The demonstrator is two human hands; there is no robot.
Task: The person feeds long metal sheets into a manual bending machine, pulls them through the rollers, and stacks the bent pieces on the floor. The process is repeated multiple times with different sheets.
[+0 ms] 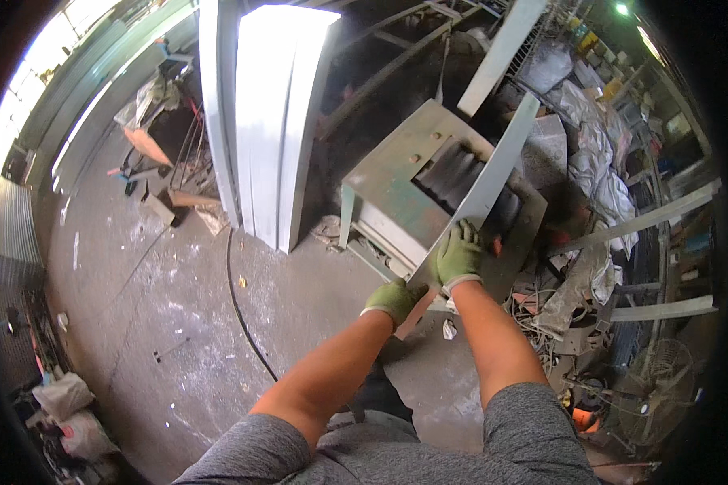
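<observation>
A long, flat pale-grey metal strip (496,171) runs slantwise over a machine with a worn green-and-grey housing (408,174) and dark rollers (461,179). Both my hands wear green gloves. At the near end of the strip, my left hand (394,301) is closed round its edge, the fingertips partly hidden. Farther up, my right hand (459,257) grips the strip, its fingers over the edge beside the rollers. The strip's near end drops below my hands and looks pinkish.
Tall, bright folded metal panels (271,129) stand left of the machine. A black cable (243,319) crosses the concrete floor (166,347). Scrap and silvery sheeting (586,153) crowd the right side, near a standing fan (653,388). White bags (65,396) lie at lower left.
</observation>
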